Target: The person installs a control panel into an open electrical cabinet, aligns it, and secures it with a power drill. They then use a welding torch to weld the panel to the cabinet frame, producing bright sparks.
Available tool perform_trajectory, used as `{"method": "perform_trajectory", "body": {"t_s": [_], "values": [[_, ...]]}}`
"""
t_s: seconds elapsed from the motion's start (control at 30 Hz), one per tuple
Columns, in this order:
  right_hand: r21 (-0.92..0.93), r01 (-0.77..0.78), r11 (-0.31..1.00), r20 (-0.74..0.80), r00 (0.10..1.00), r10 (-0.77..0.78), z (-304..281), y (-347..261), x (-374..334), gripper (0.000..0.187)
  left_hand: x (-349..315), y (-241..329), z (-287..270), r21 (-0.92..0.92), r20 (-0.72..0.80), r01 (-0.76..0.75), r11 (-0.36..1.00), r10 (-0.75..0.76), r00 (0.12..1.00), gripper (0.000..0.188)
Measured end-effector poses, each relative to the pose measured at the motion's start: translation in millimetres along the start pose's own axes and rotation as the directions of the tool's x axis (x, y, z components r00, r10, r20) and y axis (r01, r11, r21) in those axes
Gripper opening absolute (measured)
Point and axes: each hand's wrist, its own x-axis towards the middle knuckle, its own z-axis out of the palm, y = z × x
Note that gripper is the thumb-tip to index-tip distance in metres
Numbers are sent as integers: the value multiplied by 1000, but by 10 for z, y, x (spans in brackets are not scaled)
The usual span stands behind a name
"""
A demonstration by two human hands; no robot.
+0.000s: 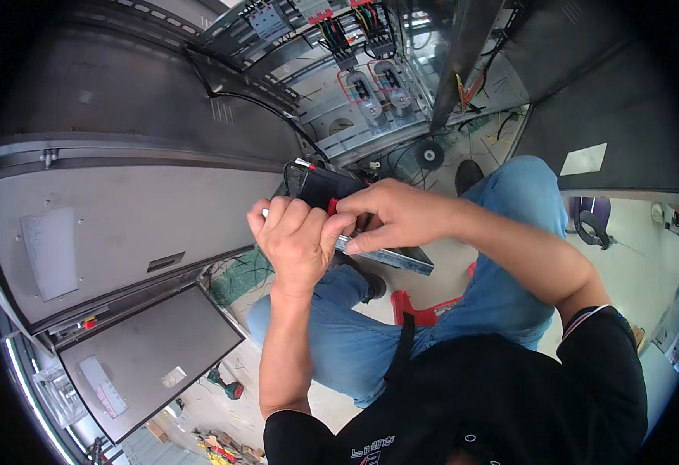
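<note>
My left hand (297, 236) is closed in a fist, with a small whitish tip showing beside its index finger. What it grips is mostly hidden. Close against it, my right hand (405, 215) has its thumb and fingers bent together around something I cannot make out. A small red piece (333, 205) shows between the two hands. Below them lies a dark, shallow metal panel with a bright folded edge (401, 262), partly covered by my fingers. A pen-like white and red object (305, 164) rests at the panel's far left corner.
An open cabinet with wired components (370, 93) stands ahead. Grey metal doors (130, 232) flank the left side, a dark door (626, 124) the right. A black disc (430, 154) and wire scraps lie on the floor. A red stool (425, 311) is beneath me; a cordless drill (227, 385) lies lower left.
</note>
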Motion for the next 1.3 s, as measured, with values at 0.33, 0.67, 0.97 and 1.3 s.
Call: {"method": "perform_trajectory", "body": {"t_s": [0.33,0.67,0.97,1.3], "values": [[314,-127,941,-91,982,163,247,253,-50,29,-109,13,-84,2,0,33,999,-33,999,27],[7,-48,999,-169,984,49,238,193,-31,43,-108,23,-47,-23,34,34,999,-33,999,23],[-114,-54,992,-273,962,21,259,209,56,41,-44,-71,58,-39,-63,28,999,-30,998,30],[647,-303,700,-11,914,406,154,81,21,44,-118,-32,-52,-68,-43,13,998,-16,999,43]]}}
